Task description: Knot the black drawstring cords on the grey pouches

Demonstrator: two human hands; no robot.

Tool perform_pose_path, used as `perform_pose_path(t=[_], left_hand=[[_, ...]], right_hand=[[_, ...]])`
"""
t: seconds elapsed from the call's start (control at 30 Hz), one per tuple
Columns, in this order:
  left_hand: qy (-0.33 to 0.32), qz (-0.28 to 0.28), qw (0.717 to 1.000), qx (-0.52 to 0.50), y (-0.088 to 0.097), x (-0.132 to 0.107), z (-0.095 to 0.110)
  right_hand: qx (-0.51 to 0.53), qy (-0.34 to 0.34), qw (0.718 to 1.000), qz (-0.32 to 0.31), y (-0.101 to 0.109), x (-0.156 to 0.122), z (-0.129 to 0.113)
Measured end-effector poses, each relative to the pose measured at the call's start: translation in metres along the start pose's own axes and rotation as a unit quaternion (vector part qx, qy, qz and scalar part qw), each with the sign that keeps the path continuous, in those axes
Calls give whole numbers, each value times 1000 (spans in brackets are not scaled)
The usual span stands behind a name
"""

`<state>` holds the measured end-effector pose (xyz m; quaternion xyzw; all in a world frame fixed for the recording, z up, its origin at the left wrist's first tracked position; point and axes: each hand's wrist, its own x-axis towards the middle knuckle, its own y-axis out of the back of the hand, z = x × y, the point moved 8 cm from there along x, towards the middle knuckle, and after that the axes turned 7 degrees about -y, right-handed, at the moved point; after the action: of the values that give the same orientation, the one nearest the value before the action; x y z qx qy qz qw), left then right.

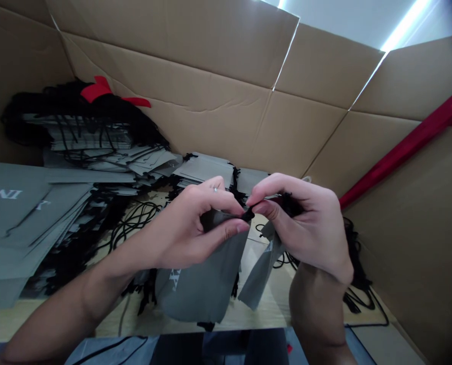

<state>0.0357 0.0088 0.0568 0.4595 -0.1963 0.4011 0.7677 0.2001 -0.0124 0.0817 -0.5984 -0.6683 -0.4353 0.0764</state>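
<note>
In the middle, my left hand [199, 223] pinches the top corner of a grey flat pouch [203, 284] between thumb and forefinger. The pouch hangs down with white lettering on its lower left and a small black tuft at its bottom edge. Close against those fingertips, my right hand [305, 223] pinches a black cord [249, 214] at that corner. Under the right hand hangs a second grey piece [259, 279], narrow and seen at a slant; whether the palm grips it is hidden. More black cord bunches inside the right hand's curled fingers.
Grey pouches [16, 213] with white print lie stacked at the left. A heap of corded pouches [92, 132] with a red strip stands behind. Loose black cords [135, 223] lie on the wooden table [264, 317]. Cardboard walls [180, 61] enclose it; a red band [408, 144] runs along the right.
</note>
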Motion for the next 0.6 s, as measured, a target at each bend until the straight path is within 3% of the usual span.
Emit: perform_pose_path(t=[0.13, 0.3, 0.4, 0.5, 0.6], left_hand=[[8, -32, 999, -38, -3, 1, -1], [19, -15, 998, -52, 0, 3, -4], [9, -15, 999, -46, 0, 4, -2], [2, -2, 1000, -24, 3, 4, 0], [0, 8, 1000, -11, 6, 5, 1]], right_hand=[[15, -7, 1000, -19, -2, 0, 1], [30, -6, 999, -21, 2, 2, 3], [45, -14, 999, 13, 12, 0, 3], [78, -15, 996, 31, 20, -11, -10], [107, 6, 994, -29, 11, -31, -40]])
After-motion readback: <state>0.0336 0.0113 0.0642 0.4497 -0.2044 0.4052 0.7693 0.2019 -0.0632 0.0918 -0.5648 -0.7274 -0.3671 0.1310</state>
